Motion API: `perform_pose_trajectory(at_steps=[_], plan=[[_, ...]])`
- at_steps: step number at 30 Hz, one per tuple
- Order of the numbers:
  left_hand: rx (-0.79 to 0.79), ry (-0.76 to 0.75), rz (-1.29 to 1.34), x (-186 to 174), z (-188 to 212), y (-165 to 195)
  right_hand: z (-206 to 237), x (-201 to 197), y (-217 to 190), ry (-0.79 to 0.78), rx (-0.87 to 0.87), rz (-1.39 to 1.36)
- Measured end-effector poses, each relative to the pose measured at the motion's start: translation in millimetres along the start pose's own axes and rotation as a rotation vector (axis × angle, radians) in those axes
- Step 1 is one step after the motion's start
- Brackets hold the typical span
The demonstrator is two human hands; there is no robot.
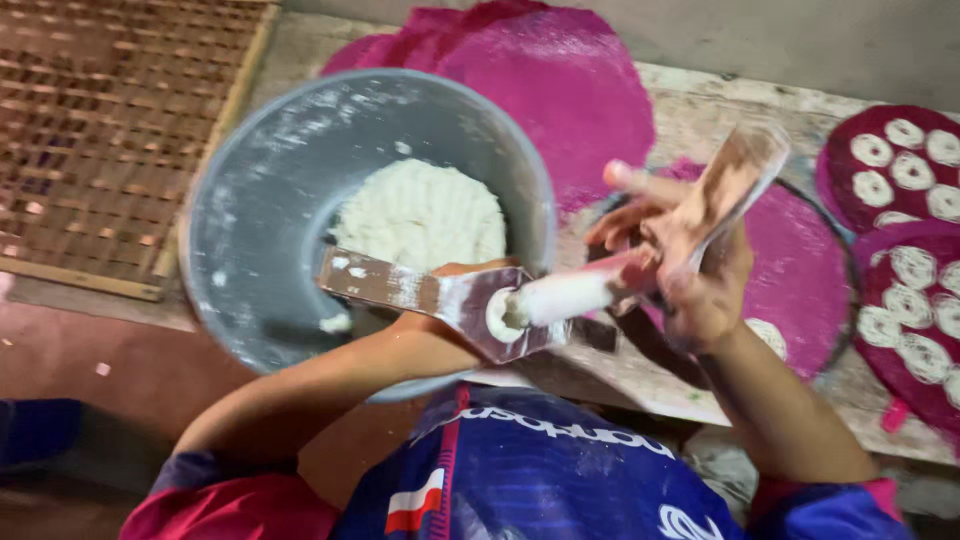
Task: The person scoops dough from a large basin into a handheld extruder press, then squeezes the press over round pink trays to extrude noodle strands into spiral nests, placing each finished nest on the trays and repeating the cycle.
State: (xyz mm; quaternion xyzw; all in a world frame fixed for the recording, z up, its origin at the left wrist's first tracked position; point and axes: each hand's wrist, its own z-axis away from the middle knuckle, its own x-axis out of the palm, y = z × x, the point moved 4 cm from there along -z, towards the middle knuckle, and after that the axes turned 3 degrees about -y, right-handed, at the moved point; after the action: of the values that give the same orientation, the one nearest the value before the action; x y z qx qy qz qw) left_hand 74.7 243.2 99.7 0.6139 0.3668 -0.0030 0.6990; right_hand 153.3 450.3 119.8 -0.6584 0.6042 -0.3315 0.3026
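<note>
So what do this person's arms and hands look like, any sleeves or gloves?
Both hands are bare, no gloves: left hand, right hand. Forearms are uncovered. Short sleeves end near the upper arms, blue with pink-red edging, left sleeve and right sleeve. White paste smears the right fingers.

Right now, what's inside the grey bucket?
The bucket holds a mound of white dough, with smears on its wall. The left hand and its scraper cover the near part.
</note>
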Motion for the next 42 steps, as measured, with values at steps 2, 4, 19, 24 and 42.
perform_pose_trajectory(at_steps=[2,4,19,24,42], plan=[[-0.164,-0.053,-0.122,25.3,-17.1,27.9,22.9,-21.5,-33.3,-0.140,-0.150,0.416],[-0.248,-0.133,-0.037,55.3,-38.7,43.2,43.9,-34.9,-62.5,-0.325,-0.420,0.909],[-0.025,-0.081,-0.141,218.1,-187.9,8.6,169.0,-258.0,-46.1,-0.611,1.028,-0.115],[0.092,0.620,-0.394,239.9,-164.0,-13.1,219.3,-286.6,-42.1,-0.256,0.809,-0.178],[-0.284,0.184,0.254,211.1,-301.9,-190.5,279.2,-334.8,-47.8,0.409,0.682,-0.144]])
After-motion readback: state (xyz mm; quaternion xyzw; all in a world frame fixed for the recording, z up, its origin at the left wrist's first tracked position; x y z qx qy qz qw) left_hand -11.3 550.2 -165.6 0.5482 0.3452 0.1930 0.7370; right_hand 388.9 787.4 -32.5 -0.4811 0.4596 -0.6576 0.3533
